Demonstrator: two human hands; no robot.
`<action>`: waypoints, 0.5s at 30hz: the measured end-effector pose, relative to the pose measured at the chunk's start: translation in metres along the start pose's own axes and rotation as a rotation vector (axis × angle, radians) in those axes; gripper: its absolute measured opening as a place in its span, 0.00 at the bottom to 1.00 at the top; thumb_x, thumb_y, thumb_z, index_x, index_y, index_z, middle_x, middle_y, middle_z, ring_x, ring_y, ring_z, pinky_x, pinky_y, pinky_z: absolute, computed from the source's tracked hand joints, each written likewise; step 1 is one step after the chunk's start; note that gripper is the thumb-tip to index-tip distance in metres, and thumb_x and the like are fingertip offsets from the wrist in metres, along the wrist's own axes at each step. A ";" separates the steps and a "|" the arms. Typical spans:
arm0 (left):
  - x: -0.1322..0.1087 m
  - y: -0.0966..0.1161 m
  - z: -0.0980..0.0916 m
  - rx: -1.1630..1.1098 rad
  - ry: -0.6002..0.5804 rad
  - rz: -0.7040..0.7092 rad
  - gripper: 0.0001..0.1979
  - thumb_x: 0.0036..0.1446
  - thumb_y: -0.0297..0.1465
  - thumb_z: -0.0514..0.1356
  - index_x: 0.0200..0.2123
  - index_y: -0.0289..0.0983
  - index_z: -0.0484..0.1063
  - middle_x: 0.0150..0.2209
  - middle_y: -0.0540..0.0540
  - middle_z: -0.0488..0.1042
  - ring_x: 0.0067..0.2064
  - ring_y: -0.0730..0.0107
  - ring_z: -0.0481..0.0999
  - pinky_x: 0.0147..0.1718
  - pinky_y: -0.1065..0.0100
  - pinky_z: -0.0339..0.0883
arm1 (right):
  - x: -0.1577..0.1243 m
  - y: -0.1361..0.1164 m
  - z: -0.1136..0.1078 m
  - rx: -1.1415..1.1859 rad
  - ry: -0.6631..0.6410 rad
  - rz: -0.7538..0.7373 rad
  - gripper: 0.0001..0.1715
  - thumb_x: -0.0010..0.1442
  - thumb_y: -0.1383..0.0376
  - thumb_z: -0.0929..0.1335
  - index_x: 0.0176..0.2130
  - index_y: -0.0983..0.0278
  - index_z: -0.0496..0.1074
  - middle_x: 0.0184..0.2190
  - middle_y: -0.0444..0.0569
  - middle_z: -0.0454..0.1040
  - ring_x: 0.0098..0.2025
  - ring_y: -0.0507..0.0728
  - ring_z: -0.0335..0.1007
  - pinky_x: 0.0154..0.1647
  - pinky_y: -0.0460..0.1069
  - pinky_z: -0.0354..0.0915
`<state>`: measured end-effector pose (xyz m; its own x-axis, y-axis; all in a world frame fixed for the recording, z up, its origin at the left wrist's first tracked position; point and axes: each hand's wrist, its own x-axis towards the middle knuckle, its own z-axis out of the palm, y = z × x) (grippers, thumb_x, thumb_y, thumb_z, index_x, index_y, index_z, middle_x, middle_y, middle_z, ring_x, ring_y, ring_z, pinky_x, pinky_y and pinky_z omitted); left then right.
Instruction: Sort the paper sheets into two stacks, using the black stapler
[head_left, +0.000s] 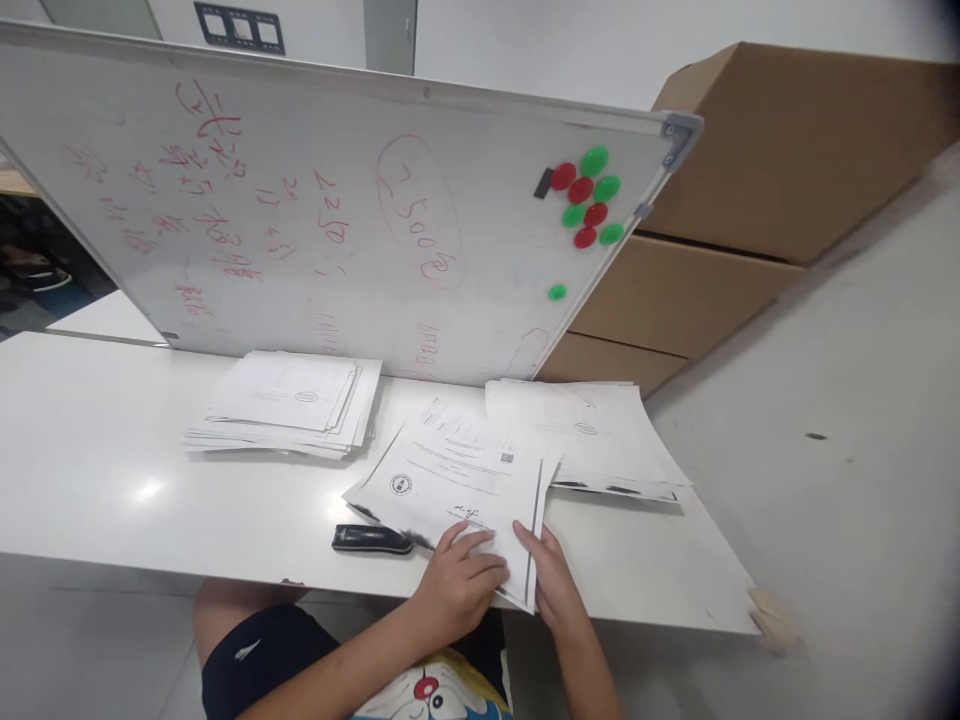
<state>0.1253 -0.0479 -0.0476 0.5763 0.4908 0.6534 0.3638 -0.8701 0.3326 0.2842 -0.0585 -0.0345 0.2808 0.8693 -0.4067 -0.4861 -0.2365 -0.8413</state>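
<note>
A printed sheet of paper with a round black stamp, a small square code and a signature lies tilted over the white table's near edge. Other sheets show at its right side. My left hand rests palm down over the paper's near edge, its fingers curled on the print; its thumb's hold is hard to see. At the right edge my right hand pinches the paper, thumb on top and fingers beneath. Just left of the paper lies a black-handled object, possibly a stapler.
One paper stack stands at the back left of the table, another paper stack at the right. Behind them leans a whiteboard with red writing and several round magnets. Cardboard boxes stand behind its right end.
</note>
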 end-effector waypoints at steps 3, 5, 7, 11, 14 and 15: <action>0.013 -0.002 -0.008 -0.052 -0.115 -0.001 0.14 0.59 0.35 0.57 0.47 0.41 0.71 0.46 0.45 0.77 0.59 0.58 0.65 0.62 0.49 0.46 | -0.001 -0.013 -0.018 -0.030 0.023 -0.034 0.26 0.41 0.55 0.78 0.38 0.65 0.76 0.33 0.52 0.82 0.39 0.66 0.78 0.44 0.59 0.71; 0.024 -0.009 -0.017 -0.065 -0.165 -0.037 0.18 0.59 0.40 0.56 0.51 0.41 0.69 0.50 0.43 0.75 0.62 0.55 0.61 0.63 0.46 0.42 | -0.002 -0.025 -0.039 -0.094 0.063 -0.052 0.26 0.39 0.54 0.78 0.36 0.65 0.76 0.32 0.52 0.82 0.36 0.66 0.78 0.40 0.58 0.72; 0.036 -0.022 -0.024 -0.031 -0.150 -0.199 0.20 0.61 0.40 0.52 0.54 0.41 0.67 0.54 0.42 0.72 0.64 0.55 0.58 0.63 0.46 0.41 | -0.003 -0.037 -0.064 -0.153 0.097 -0.044 0.25 0.39 0.54 0.78 0.36 0.65 0.77 0.31 0.51 0.82 0.34 0.66 0.78 0.38 0.57 0.72; 0.059 -0.050 -0.023 0.156 -0.237 -0.658 0.30 0.62 0.41 0.49 0.63 0.32 0.54 0.62 0.35 0.60 0.67 0.47 0.49 0.61 0.47 0.47 | -0.003 -0.048 -0.107 -0.225 0.132 -0.032 0.27 0.39 0.54 0.78 0.37 0.64 0.77 0.31 0.51 0.82 0.36 0.66 0.78 0.39 0.57 0.72; 0.072 -0.058 -0.015 0.256 -0.507 -0.743 0.38 0.60 0.42 0.51 0.66 0.26 0.45 0.59 0.28 0.63 0.65 0.40 0.52 0.57 0.47 0.51 | -0.001 -0.044 -0.123 -0.341 0.212 -0.107 0.27 0.39 0.52 0.77 0.38 0.64 0.77 0.35 0.52 0.82 0.40 0.67 0.77 0.41 0.57 0.72; 0.075 -0.057 -0.013 0.264 -0.557 -0.742 0.38 0.60 0.43 0.50 0.66 0.26 0.43 0.57 0.27 0.65 0.63 0.40 0.56 0.55 0.48 0.53 | -0.001 -0.042 -0.125 -0.389 0.233 -0.135 0.28 0.41 0.52 0.76 0.39 0.64 0.76 0.37 0.52 0.82 0.42 0.67 0.77 0.42 0.57 0.72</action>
<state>0.1385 0.0379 -0.0091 0.3735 0.9222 -0.1007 0.8890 -0.3248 0.3227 0.4078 -0.1037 -0.0437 0.5201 0.7933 -0.3165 -0.0994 -0.3119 -0.9449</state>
